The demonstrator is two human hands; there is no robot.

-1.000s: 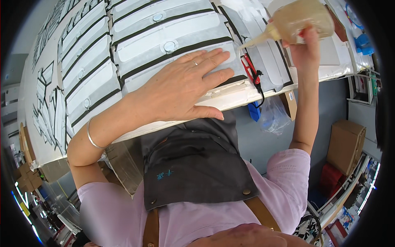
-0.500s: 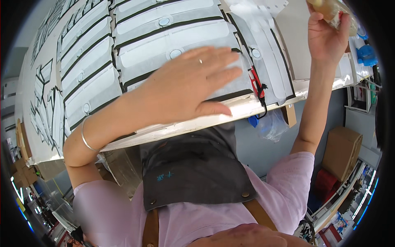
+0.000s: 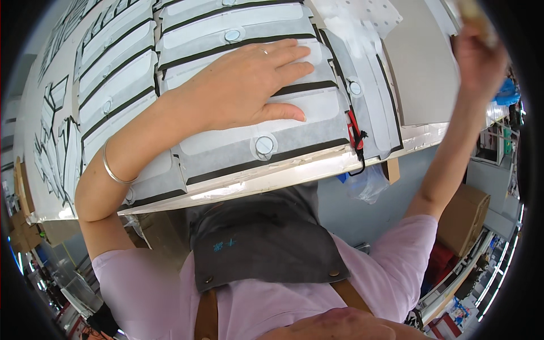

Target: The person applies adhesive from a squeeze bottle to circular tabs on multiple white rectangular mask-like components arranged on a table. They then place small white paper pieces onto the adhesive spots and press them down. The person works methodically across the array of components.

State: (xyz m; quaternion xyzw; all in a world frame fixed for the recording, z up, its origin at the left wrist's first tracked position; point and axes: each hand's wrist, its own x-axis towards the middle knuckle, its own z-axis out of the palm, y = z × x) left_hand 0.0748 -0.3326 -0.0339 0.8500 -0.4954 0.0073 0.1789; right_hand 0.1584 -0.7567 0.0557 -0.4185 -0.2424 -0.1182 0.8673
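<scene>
My left hand (image 3: 249,85) lies palm down with its fingers stretched out on the white panels (image 3: 311,113), which are laid in rows, overlapping, with black edge strips. Round pale discs, such as one disc (image 3: 264,147) on the nearest panel, sit on them. At the far right, my raised right hand (image 3: 481,59) is smeared by motion. Its fingers are round a yellowish, glossy object (image 3: 477,24), whose kind I cannot make out. Part of that object is lost at the dark rim.
A red-handled tool (image 3: 355,130) with a black cord lies near the table's front edge (image 3: 238,191). Clear plastic (image 3: 371,184) hangs below it. Cut strips (image 3: 56,147) are heaped at the left. A grey board (image 3: 422,85) lies at the right; a cardboard box (image 3: 463,218) stands below.
My left hand has moved left and slightly farther, uncovering a disc on the nearest panel. My right hand has moved right, toward the rim, with the yellowish object.
</scene>
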